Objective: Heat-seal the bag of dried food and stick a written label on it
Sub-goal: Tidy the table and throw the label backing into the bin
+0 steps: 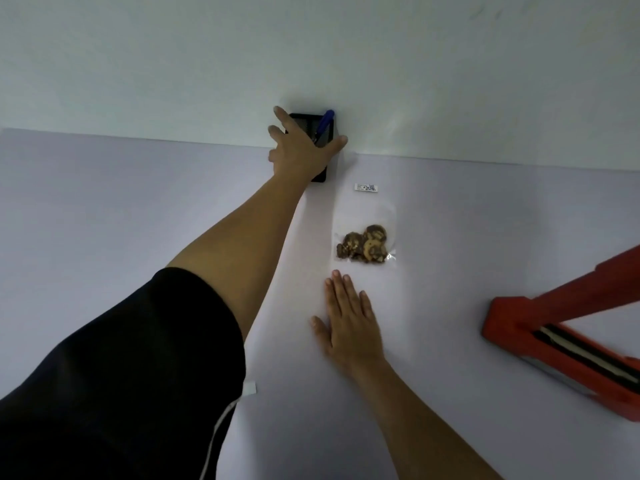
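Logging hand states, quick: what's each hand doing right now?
Left hand: open, fingers spread over the black pen holder, gripping nothing.
Right hand: open, flat on the table, empty.

We can read no text here. The only thing bearing writing is a small white rectangular paper label (pixel 366 187), lying at the far end of a clear plastic bag of brown dried food (pixel 364 233). It carries about three short rows of marks, with faint grey print on its left part and darker, blue-black characters on its right part. All of them are too small and blurred for us to make out a single letter or number. We cannot tell whether the label sits on the bag's clear film or on the pale lilac table (pixel 138 202) just beyond it.
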Available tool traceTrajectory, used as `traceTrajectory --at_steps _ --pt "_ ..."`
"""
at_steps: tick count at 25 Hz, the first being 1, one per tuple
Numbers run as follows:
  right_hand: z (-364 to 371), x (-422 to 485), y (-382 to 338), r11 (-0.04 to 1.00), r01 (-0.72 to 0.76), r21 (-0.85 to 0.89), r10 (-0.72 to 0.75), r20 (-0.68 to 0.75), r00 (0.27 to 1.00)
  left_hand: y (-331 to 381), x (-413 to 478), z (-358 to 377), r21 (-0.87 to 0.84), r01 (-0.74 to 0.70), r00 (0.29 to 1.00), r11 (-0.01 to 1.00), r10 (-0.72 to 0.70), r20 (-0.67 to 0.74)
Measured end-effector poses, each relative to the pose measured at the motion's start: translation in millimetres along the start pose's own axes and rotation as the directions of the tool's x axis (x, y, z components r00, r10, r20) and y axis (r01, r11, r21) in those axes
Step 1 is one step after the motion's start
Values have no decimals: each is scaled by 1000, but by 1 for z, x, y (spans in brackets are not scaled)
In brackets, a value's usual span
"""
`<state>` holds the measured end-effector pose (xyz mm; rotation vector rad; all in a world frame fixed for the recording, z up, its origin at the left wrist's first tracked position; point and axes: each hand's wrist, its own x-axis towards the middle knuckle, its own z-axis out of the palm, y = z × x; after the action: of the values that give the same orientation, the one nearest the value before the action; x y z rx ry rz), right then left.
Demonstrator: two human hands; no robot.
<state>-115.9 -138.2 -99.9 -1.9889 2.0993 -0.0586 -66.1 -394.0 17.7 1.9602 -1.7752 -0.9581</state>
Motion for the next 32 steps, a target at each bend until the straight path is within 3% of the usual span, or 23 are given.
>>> traceTrajectory --at_steps 4,7,10,14,18,25,32 --pt "-7 -3 -4 999 35 21 -37 112 993 -44 -64 -24 -44 -86 996 995 85 -24" --pt "-10 -4 -7 997 71 -13 -68 150 986 -122 -135 -41 34 -173 973 984 166 157" --pt "-10 -16 -23 981 189 33 -192 154 969 -197 -202 -50 162 -233 939 959 178 294" --pt "2 -48 -56 960 262 94 -275 175 945 -253 -264 -47 170 -196 965 966 158 211" --pt "15 -60 -62 972 230 52 -234 128 964 -268 -284 -29 210 -259 959 943 226 168" --pt "15 -60 -64 972 234 29 -235 97 967 -251 -282 -26 119 -77 989 990 61 134" --pt "16 -61 -65 976 216 5 -216 79 973 -249 -280 -28 135 -69 983 988 45 178"
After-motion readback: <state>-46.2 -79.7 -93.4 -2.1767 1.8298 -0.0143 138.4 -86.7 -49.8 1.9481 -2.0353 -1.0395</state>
